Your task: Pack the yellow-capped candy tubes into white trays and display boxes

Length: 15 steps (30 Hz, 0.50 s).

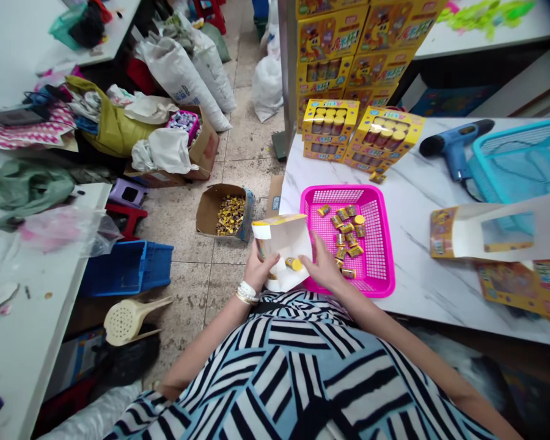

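Note:
An open cardboard box (291, 238), white inside with yellow printed edges, is tilted in front of my body. My left hand (258, 269) grips its left side, thumb on the inside. My right hand (323, 267) is closed around its right side, with the thumb at a small yellow-capped tub (294, 263) in the box. I cannot tell whether that thumb presses on the tub. Just right of my hands, a pink plastic basket (380, 244) holds several small yellow-and-brown tubs (347, 228), one standing with its yellow lid up.
Filled yellow display boxes (330, 122) stand at the table's back edge. A blue heat gun (456, 146), a turquoise basket (517, 143) and an open empty box (458, 229) lie to the right. On the floor, a carton (206, 214) holds many small tubs.

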Each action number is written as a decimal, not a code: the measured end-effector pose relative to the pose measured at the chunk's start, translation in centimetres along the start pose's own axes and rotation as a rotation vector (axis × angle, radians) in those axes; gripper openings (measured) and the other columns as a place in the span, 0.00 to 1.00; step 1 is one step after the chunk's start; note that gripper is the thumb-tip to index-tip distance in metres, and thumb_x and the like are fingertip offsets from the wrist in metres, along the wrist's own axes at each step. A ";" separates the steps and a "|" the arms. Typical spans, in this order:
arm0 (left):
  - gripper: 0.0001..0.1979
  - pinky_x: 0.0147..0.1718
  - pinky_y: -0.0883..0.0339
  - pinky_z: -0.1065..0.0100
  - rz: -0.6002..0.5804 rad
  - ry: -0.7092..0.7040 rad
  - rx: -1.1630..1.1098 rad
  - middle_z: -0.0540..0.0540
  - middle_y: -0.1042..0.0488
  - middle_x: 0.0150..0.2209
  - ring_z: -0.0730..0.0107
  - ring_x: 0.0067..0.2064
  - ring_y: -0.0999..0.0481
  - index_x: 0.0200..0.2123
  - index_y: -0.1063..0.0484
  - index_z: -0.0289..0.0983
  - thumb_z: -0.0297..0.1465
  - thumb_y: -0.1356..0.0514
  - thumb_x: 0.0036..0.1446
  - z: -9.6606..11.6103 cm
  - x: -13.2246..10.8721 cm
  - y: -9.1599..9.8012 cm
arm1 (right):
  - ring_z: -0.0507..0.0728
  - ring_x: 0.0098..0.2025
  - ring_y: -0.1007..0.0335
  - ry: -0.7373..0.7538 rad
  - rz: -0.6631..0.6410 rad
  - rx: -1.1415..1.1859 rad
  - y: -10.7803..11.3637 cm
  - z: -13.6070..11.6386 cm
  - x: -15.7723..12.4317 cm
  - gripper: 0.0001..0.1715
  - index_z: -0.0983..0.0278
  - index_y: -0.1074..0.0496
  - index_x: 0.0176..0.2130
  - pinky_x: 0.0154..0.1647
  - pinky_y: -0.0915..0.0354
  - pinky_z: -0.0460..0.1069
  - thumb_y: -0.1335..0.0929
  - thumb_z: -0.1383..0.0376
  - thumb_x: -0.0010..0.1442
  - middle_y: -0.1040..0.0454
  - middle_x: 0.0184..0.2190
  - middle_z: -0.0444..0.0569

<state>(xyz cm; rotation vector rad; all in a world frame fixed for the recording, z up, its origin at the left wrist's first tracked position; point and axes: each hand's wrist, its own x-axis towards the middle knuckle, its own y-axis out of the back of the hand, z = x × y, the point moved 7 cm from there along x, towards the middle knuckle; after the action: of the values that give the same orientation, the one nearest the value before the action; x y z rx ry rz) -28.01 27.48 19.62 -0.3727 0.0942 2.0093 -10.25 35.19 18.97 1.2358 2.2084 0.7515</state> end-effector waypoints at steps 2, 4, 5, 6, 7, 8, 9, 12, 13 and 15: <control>0.47 0.61 0.37 0.51 -0.089 0.030 -0.117 0.37 0.31 0.62 0.46 0.63 0.33 0.64 0.40 0.40 0.52 0.30 0.44 -0.9 -0.1 -0.7 | 0.62 0.47 0.25 -0.082 -0.212 -0.040 -1.2 0.4 0.0 0.22 0.69 0.29 0.53 0.47 0.31 0.52 0.40 0.64 0.64 0.22 0.46 0.58; 0.49 0.61 0.37 0.52 -0.105 0.068 -0.202 0.38 0.31 0.62 0.46 0.64 0.33 0.64 0.40 0.40 0.56 0.31 0.43 -2.1 -0.2 -0.8 | 0.60 0.39 0.24 -0.099 -0.274 -0.081 -1.6 0.3 -0.2 0.21 0.69 0.27 0.49 0.42 0.32 0.51 0.42 0.67 0.64 0.20 0.39 0.56; 0.51 0.61 0.36 0.51 -0.097 0.095 -0.232 0.37 0.30 0.61 0.45 0.64 0.33 0.64 0.40 0.40 0.59 0.33 0.42 -2.9 -0.2 -0.7 | 0.60 0.39 0.25 -0.096 -0.264 -0.099 -1.7 0.1 -0.3 0.20 0.70 0.27 0.49 0.42 0.33 0.51 0.42 0.68 0.64 0.20 0.39 0.57; 0.52 0.60 0.36 0.51 -0.093 0.131 -0.257 0.37 0.28 0.60 0.45 0.63 0.32 0.64 0.39 0.39 0.62 0.34 0.41 -3.7 -0.2 -0.7 | 0.61 0.39 0.25 -0.093 -0.261 -0.116 -1.9 -0.1 -0.4 0.20 0.70 0.27 0.49 0.43 0.33 0.51 0.42 0.68 0.64 0.21 0.39 0.58; 0.53 0.60 0.35 0.50 -0.100 0.176 -0.277 0.36 0.27 0.58 0.44 0.63 0.32 0.63 0.38 0.38 0.64 0.36 0.40 -4.5 -0.2 -0.6 | 0.61 0.41 0.26 -0.088 -0.259 -0.133 -2.2 -0.3 -0.5 0.19 0.71 0.28 0.48 0.44 0.34 0.51 0.41 0.68 0.64 0.21 0.40 0.59; 0.54 0.59 0.34 0.50 -0.111 0.224 -0.291 0.35 0.26 0.57 0.44 0.62 0.31 0.62 0.36 0.37 0.66 0.38 0.39 -5.3 -0.1 -0.6 | 0.62 0.42 0.26 -0.084 -0.255 -0.145 -2.5 -0.4 -0.5 0.18 0.71 0.27 0.47 0.46 0.34 0.52 0.41 0.67 0.64 0.22 0.41 0.60; 0.54 0.58 0.34 0.49 -0.122 0.267 -0.300 0.34 0.25 0.56 0.43 0.62 0.31 0.61 0.35 0.35 0.67 0.38 0.39 -6.0 -0.1 -0.6 | 0.63 0.44 0.27 -0.078 -0.248 -0.155 -2.9 -0.6 -0.4 0.18 0.71 0.27 0.46 0.48 0.35 0.53 0.40 0.64 0.65 0.22 0.41 0.62; 0.52 0.56 0.31 0.49 -0.111 0.323 -0.306 0.34 0.25 0.55 0.43 0.60 0.28 0.59 0.34 0.34 0.65 0.36 0.39 -7.5 0.6 0.0 | 0.67 0.50 0.32 -0.017 -0.174 -0.158 -3.5 -0.8 0.3 0.21 0.70 0.26 0.45 0.54 0.36 0.57 0.38 0.56 0.66 0.23 0.41 0.62; 0.52 0.56 0.31 0.49 -0.100 0.321 -0.307 0.34 0.25 0.55 0.44 0.59 0.28 0.59 0.34 0.34 0.64 0.35 0.39 -7.8 0.9 0.3 | 0.67 0.51 0.33 0.027 -0.128 -0.128 -3.4 -0.9 0.6 0.22 0.69 0.27 0.47 0.55 0.36 0.58 0.37 0.55 0.66 0.23 0.42 0.61; 0.51 0.55 0.30 0.50 -0.069 0.312 -0.292 0.35 0.25 0.56 0.45 0.59 0.27 0.59 0.34 0.34 0.64 0.36 0.41 -8.5 1.6 1.0 | 0.64 0.52 0.33 0.121 -0.023 -0.008 -2.5 -0.5 0.9 0.23 0.68 0.29 0.53 0.56 0.36 0.58 0.37 0.55 0.67 0.24 0.46 0.59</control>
<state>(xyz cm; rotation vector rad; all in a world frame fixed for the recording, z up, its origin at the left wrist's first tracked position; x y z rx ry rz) -27.70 26.46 11.02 -0.8643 -0.0190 1.8851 -12.52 34.76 17.53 1.1871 2.3105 0.8450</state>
